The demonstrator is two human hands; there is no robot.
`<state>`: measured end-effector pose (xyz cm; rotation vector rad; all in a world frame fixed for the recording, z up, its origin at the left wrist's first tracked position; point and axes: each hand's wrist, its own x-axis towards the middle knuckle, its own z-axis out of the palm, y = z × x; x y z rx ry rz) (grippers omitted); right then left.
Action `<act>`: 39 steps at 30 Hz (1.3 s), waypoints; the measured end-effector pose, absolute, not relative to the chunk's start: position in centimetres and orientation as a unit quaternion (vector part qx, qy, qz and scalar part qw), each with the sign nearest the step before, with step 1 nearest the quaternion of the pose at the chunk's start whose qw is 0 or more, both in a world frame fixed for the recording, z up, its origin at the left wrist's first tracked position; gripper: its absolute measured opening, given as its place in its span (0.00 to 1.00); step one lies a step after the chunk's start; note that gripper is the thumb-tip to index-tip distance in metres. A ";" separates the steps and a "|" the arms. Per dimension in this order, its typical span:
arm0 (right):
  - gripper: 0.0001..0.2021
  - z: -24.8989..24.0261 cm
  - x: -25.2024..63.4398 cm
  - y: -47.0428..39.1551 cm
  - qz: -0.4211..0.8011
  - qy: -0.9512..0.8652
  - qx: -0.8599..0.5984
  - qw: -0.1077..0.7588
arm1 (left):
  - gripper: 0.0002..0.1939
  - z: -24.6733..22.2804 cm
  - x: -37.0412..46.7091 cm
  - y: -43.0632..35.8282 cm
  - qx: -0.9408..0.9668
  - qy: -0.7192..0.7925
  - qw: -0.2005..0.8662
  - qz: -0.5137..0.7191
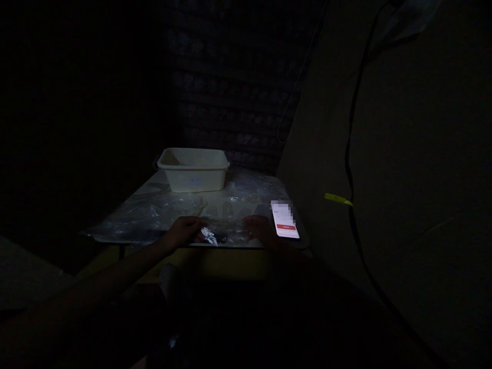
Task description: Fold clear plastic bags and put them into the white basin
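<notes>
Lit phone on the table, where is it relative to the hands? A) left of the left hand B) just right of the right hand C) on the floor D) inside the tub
B: the lit phone lies on the table just right of the right hand, well in front of the tub.

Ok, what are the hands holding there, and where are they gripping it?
The left hand and right hand hold a clear plastic bag by its two ends at the table edge.
</notes>
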<state>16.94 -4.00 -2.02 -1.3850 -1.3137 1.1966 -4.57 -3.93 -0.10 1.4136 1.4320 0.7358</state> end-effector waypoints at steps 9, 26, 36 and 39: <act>0.06 -2.1 17.1 -4.0 0.505 -0.507 -0.552 0.427 | 0.14 -0.2 -3.8 -3.2 0.605 0.615 0.435 0.258; 0.12 -2.2 17.6 -3.2 0.437 -0.506 -0.599 0.440 | 0.15 0.2 -4.1 -3.0 0.541 0.592 0.515 0.303; 0.20 -3.1 18.5 -2.7 0.474 -0.473 -0.584 0.459 | 0.14 -0.5 -3.5 -3.2 0.498 0.549 0.579 0.340; 0.19 -3.2 18.8 -2.8 0.474 -0.484 -0.580 0.453 | 0.15 -0.6 -3.5 -3.0 0.504 0.563 0.566 0.330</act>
